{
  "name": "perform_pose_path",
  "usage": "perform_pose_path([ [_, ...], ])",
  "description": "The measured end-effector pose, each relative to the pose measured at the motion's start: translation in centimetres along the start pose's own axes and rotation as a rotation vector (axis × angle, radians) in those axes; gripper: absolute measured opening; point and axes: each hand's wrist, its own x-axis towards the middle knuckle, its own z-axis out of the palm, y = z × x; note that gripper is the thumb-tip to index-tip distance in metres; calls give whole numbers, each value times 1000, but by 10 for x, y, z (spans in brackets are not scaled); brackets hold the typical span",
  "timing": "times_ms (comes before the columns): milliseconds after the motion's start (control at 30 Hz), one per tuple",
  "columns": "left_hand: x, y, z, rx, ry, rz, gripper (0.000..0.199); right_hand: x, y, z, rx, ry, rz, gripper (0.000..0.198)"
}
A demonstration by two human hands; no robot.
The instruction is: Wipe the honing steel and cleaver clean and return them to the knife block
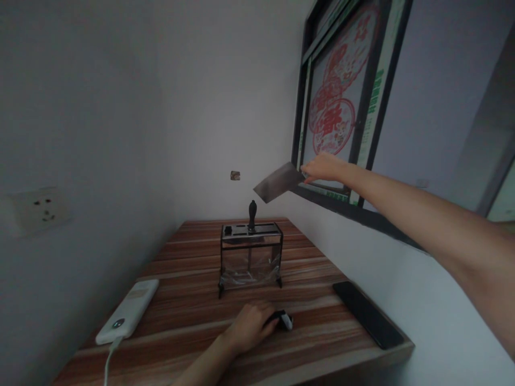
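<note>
My right hand is closed round the handle end of a cleaver, whose broad metal blade is raised in the air and points left, above and behind the knife rack. Low over the table's front part, my left hand is closed on a small black object with a pale grey end; its kind cannot be made out. The knife rack has a black frame, a metal top with slots and clear sides. One black handle stands upright out of its top. The handle of the cleaver is mostly hidden by my fingers.
A white power bank with a white cable lies at the left of the wood-grain table. A black phone lies along the right edge. Walls border the table; a dark-framed window is at right, a wall socket at left.
</note>
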Motion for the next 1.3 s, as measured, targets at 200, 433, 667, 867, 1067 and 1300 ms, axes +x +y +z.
perform_pose_path([
  [200, 0, -1, -1, -27, -9, 11, 22, 18, -3, -17, -7, -69, -46, 41],
  [433, 1, 0, -1, -10, -14, 17, 23, 36, -5, -16, -29, -57, -130, 45],
  [667, 1, 3, -3, -5, -36, 6, 24, 34, -4, -27, -62, -45, -170, 43],
  [867, 0, 2, -3, -4, -38, 6, 21, 35, -15, -23, -66, -25, -235, 35],
  [1067, 0, 2, -3, -1, -21, 25, 22, 38, -21, -21, -69, -52, -236, 34],
  [1300, -1, 3, -5, -7, -22, 23, 23, 42, -32, -24, -60, -55, -267, 29],
])
